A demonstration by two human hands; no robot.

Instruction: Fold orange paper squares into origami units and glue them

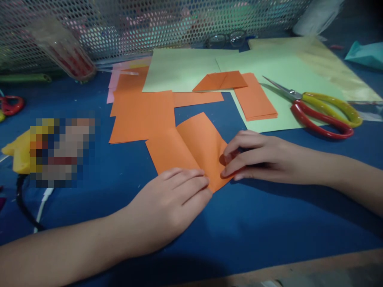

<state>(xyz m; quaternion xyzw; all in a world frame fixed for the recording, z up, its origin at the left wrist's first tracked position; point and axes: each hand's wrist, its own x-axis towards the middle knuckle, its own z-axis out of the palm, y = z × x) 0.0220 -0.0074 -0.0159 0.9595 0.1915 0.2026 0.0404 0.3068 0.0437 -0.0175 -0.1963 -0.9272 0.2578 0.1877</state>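
Note:
A folded orange paper (187,149) lies on the blue table top (254,223), one flap raised along a centre crease. My left hand (170,199) rests on its near edge, fingers together and pressing down flat. My right hand (254,157) grips the paper's right corner, fingertips pinched on the fold. Both forearms come in from the near side.
Further back lie flat orange sheets (140,115), a folded orange piece (221,81), an orange strip (254,99) and light green sheets (284,79). Scissors with red and yellow handles (323,113) sit at the right. A mesh rack (134,24) lines the back. A yellow tool (18,153) lies at the left.

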